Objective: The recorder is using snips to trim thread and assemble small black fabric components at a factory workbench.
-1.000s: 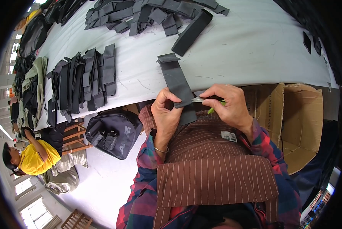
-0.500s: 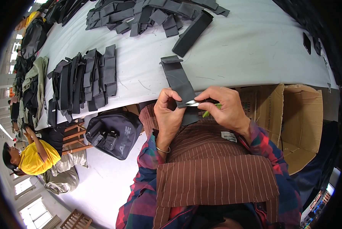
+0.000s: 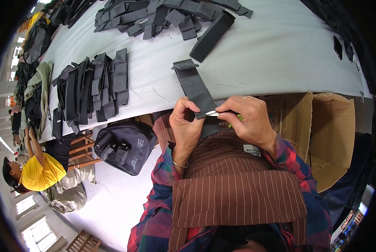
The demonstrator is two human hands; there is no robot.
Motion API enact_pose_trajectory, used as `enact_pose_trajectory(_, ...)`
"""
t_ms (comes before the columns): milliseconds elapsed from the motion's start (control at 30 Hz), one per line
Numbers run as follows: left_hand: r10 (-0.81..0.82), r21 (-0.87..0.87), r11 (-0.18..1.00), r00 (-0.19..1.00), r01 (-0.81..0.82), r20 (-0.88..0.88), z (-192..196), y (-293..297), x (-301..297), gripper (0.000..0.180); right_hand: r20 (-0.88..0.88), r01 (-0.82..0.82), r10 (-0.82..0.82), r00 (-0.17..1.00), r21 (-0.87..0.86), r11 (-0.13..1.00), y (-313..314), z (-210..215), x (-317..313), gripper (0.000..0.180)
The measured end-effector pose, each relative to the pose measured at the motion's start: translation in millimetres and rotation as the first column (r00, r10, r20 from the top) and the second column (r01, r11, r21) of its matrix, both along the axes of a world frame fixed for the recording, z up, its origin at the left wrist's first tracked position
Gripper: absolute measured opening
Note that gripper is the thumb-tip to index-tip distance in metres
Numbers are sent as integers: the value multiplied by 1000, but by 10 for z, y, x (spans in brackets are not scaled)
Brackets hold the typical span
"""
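Since the earlier frame, a co-worker [image 3: 43, 172] in yellow has stretched both arms toward the table [image 3: 259, 54], and the far end of the dark strip [image 3: 194, 86] has shifted slightly left. By the near edge are an open cardboard box [image 3: 330, 138] and a black bag [image 3: 138, 156] bearing dark pieces [image 3: 120, 154], hard to make out. The strip slants off the tabletop into the left hand [image 3: 186, 122], which pinches it between thumb and fingers; the right hand [image 3: 251, 119], back upward, grips green-handled snips [image 3: 212, 113], blades against the strip.

Grey strip [image 3: 195, 87] (end folded), snips [image 3: 212, 113]

Left hand [image 3: 185, 126] near right hand [image 3: 250, 119], both pinched
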State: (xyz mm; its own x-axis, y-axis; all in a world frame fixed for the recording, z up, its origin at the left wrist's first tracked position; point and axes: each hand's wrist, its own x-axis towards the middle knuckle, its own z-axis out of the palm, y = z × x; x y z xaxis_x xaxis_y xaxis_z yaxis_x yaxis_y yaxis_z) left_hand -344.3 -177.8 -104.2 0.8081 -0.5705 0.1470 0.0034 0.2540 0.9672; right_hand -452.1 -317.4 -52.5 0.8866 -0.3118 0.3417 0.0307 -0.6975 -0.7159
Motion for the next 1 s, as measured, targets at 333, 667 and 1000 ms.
enact_pose_trajectory(333, -7, 8, 1000, 999, 7, 32, -73, 22, 2, 24, -8, 9, -9, 1000, 30, 1000, 55, -33, 7, 12)
enact_pose_trajectory(667, -23, -40, 999, 999, 22, -45, -47, 3, -30, 25, 35, -3, 1, 999, 35, 999, 49, -64, 7, 14)
enact_pose_trajectory(1000, 94, 71, 993, 995, -95, 17, -49, -35, -54, 25, -123, -9, 192, 974, 821, 572, -86, -169, 196, 14)
